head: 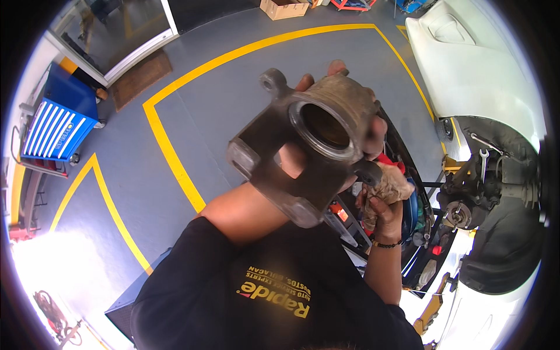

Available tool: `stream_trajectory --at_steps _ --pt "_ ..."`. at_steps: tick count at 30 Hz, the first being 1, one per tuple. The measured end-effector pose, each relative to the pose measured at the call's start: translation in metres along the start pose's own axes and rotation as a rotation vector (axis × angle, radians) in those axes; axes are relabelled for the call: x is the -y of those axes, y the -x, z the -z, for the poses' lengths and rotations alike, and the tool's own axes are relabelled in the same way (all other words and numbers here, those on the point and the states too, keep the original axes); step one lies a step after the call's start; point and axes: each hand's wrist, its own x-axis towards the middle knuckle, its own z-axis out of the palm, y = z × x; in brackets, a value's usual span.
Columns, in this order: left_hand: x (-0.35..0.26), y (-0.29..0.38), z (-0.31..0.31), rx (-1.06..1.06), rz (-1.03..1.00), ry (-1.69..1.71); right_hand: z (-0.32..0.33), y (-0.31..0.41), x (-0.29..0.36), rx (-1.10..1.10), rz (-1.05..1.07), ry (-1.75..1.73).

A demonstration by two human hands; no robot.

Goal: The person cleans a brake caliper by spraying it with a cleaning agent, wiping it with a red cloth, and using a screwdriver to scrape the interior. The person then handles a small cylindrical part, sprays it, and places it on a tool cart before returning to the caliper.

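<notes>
A bare brake caliper housing [262, 162] is raised close before me, tilted, with its round piston bore [327, 127] facing up at me. The bore holds no piston, and its inner depth is dark. My left hand [292, 161] grips the housing from behind; its fingertips show around the cylinder, and skin shows through the housing's window. At the lower right my right hand [387, 218], with a beaded bracelet on the wrist, clutches a stained, crumpled rag [391, 183]. The rag is just beside the caliper's right-hand mounting ear [368, 173]; whether they touch I cannot tell.
To the right, a white car's fender [477, 78] arches over an exposed wheel hub [457, 214], with a combination wrench [483, 164] above it. A dark tray of tools [422, 236] lies beyond my right hand. A blue tool cabinet [61, 127] stands far left.
</notes>
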Motion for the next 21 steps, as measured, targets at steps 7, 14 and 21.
stream_trajectory --at_steps 7,14,21 --pt "-0.006 -0.011 0.010 0.188 0.072 -0.091 -0.001 0.016 0.035 -0.043 0.252 0.336" --pt "0.001 0.003 0.006 -0.268 -0.018 -0.418 -0.052 -0.010 0.128 0.141 1.209 1.770" --pt "0.002 -0.009 0.039 -0.652 -0.013 -0.938 -0.073 -0.042 0.146 0.541 0.697 2.240"
